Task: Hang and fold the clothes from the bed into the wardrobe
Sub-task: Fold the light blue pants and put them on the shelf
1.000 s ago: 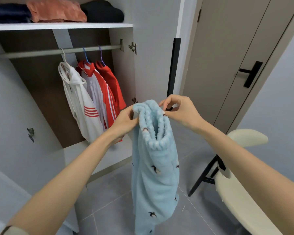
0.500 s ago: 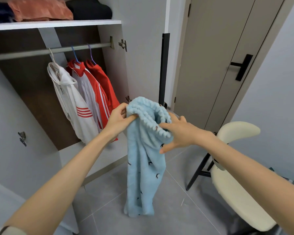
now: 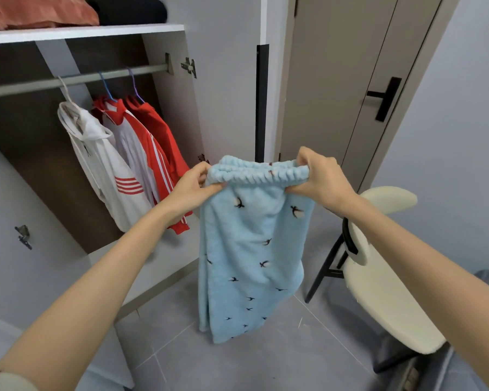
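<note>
Cream chair (image 3: 378, 294) just beside blue garment (image 3: 251, 249)

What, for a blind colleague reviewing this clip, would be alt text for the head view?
A person's left hand and right hand hold a light blue fleece garment by its waistband, stretched between them, before an open wardrobe. Three red and white jackets hang on its rail; a cream chair stands at right.

Folded clothes (image 3: 40, 12) on shelf (image 3: 96, 33) (wardrobe's upper)
</note>
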The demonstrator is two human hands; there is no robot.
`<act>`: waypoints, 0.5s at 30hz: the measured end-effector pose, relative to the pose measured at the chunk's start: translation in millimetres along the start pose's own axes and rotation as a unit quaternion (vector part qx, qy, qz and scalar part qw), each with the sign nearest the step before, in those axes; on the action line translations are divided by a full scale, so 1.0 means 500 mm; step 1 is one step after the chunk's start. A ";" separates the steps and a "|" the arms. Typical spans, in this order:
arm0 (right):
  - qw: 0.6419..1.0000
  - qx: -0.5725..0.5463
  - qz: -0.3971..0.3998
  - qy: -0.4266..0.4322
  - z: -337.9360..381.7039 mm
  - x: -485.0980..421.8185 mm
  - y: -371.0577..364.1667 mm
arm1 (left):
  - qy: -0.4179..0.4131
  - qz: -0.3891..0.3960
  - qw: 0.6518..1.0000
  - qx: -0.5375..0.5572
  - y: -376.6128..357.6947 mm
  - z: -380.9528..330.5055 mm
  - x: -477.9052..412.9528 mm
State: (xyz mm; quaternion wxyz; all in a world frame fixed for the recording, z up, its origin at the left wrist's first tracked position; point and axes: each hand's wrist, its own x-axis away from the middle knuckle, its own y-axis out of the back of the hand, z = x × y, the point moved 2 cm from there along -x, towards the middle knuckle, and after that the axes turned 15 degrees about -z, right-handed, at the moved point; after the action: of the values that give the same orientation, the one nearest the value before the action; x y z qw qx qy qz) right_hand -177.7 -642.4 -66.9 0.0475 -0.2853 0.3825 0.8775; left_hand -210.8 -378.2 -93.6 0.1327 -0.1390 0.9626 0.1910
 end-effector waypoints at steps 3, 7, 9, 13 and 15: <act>0.993 -0.090 -0.029 -0.077 -0.018 0.016 0.017 | 0.059 0.022 0.996 0.069 -0.018 0.005 0.005; 0.963 -0.151 -0.055 -0.214 -0.053 0.050 0.041 | 0.089 0.078 0.988 0.102 -0.068 0.000 0.004; 0.970 -0.097 -0.032 -0.220 -0.076 0.066 0.056 | 0.107 0.118 0.978 0.138 -0.112 -0.004 0.011; 0.983 0.040 0.000 -0.178 -0.119 0.110 0.106 | 0.144 0.147 0.961 0.186 -0.207 -0.010 0.025; 0.981 0.081 0.000 -0.179 -0.149 0.137 0.140 | 0.131 0.154 0.966 0.160 -0.249 -0.013 0.031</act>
State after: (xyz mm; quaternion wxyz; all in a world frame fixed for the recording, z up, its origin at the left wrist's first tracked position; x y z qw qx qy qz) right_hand -221.4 -752.9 -99.1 0.1383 -0.1189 0.4373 0.8807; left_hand -187.1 -494.9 -133.6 -0.0047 0.0101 0.9994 0.0325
